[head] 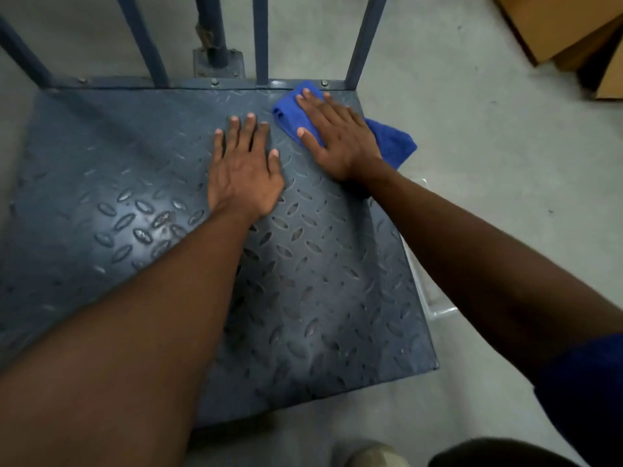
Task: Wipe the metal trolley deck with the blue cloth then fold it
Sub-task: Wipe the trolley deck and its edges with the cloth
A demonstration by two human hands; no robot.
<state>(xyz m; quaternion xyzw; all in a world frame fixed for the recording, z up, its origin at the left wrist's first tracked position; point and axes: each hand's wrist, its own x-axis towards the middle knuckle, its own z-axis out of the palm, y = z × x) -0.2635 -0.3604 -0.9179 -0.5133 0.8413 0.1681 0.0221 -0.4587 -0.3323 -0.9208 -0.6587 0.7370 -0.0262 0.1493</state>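
The blue cloth (393, 143) sits bunched at the far right corner of the trolley deck (135, 170), one plush end spilling over the edge. The right hand (337, 136) lies flat on top, fingers straight, pressing rather than gripping; I'd say that's to drive the terry pile into the tread. The deck is grey-blue painted checker plate, raised lozenges catching the light. The left hand (244, 168) is spread, palm down on bare metal beside the cloth, holding nothing, likely bracing the lean. Beyond, tubular rails (261, 38) rise from the bolted back edge. All around is a smooth concrete floor (488, 203), with cardboard boxes (556, 25) off right.
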